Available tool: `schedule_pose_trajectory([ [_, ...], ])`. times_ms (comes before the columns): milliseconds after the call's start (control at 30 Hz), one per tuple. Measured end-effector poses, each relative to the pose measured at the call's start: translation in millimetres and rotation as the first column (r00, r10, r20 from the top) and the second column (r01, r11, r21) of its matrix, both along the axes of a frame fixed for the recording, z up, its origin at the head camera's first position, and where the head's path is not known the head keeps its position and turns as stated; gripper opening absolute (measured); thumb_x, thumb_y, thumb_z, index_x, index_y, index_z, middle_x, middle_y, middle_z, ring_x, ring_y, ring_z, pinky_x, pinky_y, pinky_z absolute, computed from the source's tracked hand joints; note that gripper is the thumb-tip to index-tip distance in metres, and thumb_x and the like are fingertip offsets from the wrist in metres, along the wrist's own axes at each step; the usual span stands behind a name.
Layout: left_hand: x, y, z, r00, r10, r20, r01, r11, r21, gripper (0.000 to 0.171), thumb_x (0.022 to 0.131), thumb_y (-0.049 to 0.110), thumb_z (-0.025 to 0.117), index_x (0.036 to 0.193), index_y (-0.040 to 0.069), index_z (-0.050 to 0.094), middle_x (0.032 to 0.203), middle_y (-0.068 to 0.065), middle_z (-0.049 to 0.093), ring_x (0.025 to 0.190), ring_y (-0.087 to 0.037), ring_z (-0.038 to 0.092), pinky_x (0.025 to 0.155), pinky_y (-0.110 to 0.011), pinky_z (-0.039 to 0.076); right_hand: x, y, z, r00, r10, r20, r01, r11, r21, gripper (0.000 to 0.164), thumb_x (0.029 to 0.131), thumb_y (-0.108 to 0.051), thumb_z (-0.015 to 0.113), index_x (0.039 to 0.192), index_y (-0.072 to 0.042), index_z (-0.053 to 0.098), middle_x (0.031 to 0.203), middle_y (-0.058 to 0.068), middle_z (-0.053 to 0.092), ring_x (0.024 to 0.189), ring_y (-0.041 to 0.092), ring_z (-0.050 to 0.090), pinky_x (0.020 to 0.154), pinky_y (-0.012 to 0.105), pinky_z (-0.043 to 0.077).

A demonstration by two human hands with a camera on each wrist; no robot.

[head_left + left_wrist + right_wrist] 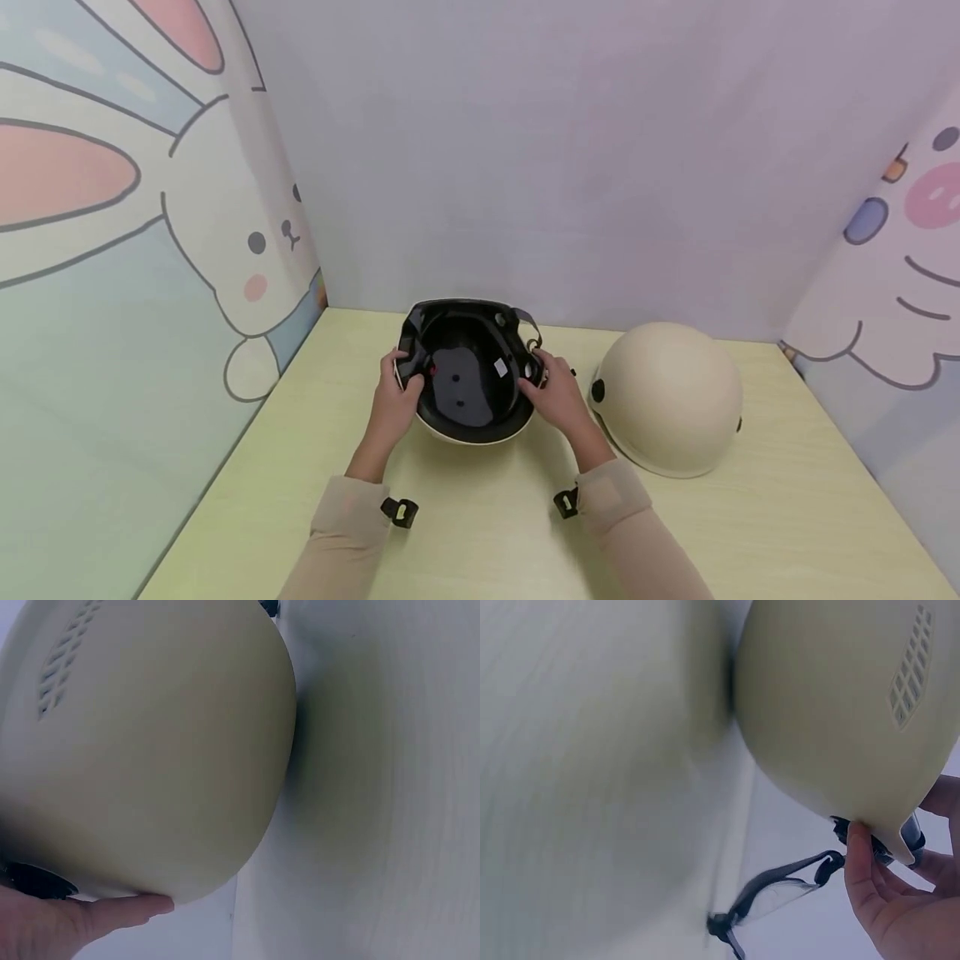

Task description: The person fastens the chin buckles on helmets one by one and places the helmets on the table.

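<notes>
A cream helmet (172,750) lies upside down, its black padded inside (461,383) facing up in the head view. The left hand (397,400) grips its left rim, thumb over the edge. On the opposite rim the right hand (558,396) holds on, also with the thumb at the inside. In the right wrist view that hand (907,900) has its fingers on the rim near a black fitting, and a black strap (769,881) hangs beside it. Vent slots (911,675) show on the shell. The left hand's far fingers are partly hidden.
A second cream helmet (667,400) stands dome up on the pale wooden table (480,533), just right of the right hand. A plain cloth wall (525,167) closes off the back. Panels with a cartoon rabbit (232,225) and a pig flank the table.
</notes>
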State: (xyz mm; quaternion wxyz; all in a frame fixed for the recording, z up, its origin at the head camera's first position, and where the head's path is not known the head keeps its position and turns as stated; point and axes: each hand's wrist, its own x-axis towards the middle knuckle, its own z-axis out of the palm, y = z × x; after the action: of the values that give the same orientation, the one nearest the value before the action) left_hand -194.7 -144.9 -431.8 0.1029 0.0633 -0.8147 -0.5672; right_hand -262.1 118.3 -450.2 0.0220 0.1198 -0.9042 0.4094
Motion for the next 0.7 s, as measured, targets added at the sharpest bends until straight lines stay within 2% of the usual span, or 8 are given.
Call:
schedule_pose_trajectory([
  [133, 0.8, -1.9, -8.2, 0.998, 0.02, 0.051, -0.019, 0.999, -0.027, 0.048, 0.095, 0.02, 0.048, 0.139, 0.01, 0.031, 0.105, -0.02, 0.058, 0.075, -0.026, 0.053, 0.068, -0.037, 0.042, 4.1, 1.2, 11.6, 1.0, -0.011, 0.017, 0.011, 1.0, 0.006, 0.06, 0.093, -0.025, 0.068, 0.145, -0.009, 0.043, 0.124, 0.02, 0.045, 0.089, 0.03, 0.053, 0.077, 0.044, 0.045],
  [200, 0.7, -2.7, -11.4, 0.997, 0.024, 0.072, -0.021, 0.999, -0.039, 0.047, 0.095, 0.02, 0.049, 0.138, 0.011, 0.033, 0.088, -0.015, 0.057, 0.065, -0.023, 0.048, 0.062, -0.036, 0.041, 5.5, 1.8, 16.7, 1.0, -0.012, 0.024, 0.011, 1.0, 0.01, 0.06, 0.093, -0.025, 0.068, 0.145, -0.01, 0.043, 0.126, 0.021, 0.043, 0.091, 0.031, 0.053, 0.078, 0.046, 0.045],
  [267, 0.0, -4.2, -14.1, 0.996, 0.022, 0.084, -0.018, 0.999, -0.049, 0.047, 0.095, 0.021, 0.05, 0.138, 0.013, 0.034, 0.079, -0.011, 0.054, 0.059, -0.022, 0.045, 0.058, -0.035, 0.04, 6.5, 1.8, 19.6, 0.999, -0.016, 0.031, 0.015, 1.0, 0.017, 0.06, 0.093, -0.026, 0.067, 0.145, -0.011, 0.042, 0.128, 0.022, 0.042, 0.091, 0.03, 0.053, 0.078, 0.045, 0.045],
  [367, -0.8, -6.4, -14.9, 0.996, 0.021, 0.09, -0.015, 0.997, -0.072, 0.047, 0.093, 0.021, 0.052, 0.137, 0.013, 0.036, 0.08, -0.012, 0.056, 0.059, -0.022, 0.046, 0.058, -0.035, 0.04, 7.6, 2.0, 22.9, 0.999, -0.011, 0.045, 0.01, 1.0, 0.022, 0.06, 0.094, -0.026, 0.066, 0.146, -0.011, 0.041, 0.13, 0.022, 0.04, 0.087, 0.029, 0.054, 0.076, 0.045, 0.046],
  [567, -3.3, -11.4, -11.7, 0.993, 0.02, 0.116, -0.004, 0.991, -0.133, 0.047, 0.09, 0.021, 0.057, 0.134, 0.014, 0.041, 0.103, -0.019, 0.061, 0.072, -0.026, 0.053, 0.063, -0.035, 0.042, 10.6, 3.7, 27.6, 0.999, 0.0, 0.051, -0.002, 0.999, 0.034, 0.061, 0.094, -0.026, 0.067, 0.146, -0.01, 0.04, 0.128, 0.021, 0.04, 0.083, 0.027, 0.052, 0.072, 0.044, 0.045],
  [700, -4.2, -14.5, -4.5, 0.997, 0.0, 0.082, 0.016, 0.981, -0.194, 0.051, 0.089, 0.017, 0.061, 0.136, 0.01, 0.042, 0.12, -0.02, 0.055, 0.087, -0.029, 0.055, 0.072, -0.038, 0.045, 10.1, 4.6, 27.9, 0.998, 0.026, 0.053, -0.027, 1.0, 0.016, 0.06, 0.094, -0.025, 0.067, 0.146, -0.009, 0.04, 0.12, 0.018, 0.041, 0.079, 0.024, 0.049, 0.067, 0.04, 0.043],
])
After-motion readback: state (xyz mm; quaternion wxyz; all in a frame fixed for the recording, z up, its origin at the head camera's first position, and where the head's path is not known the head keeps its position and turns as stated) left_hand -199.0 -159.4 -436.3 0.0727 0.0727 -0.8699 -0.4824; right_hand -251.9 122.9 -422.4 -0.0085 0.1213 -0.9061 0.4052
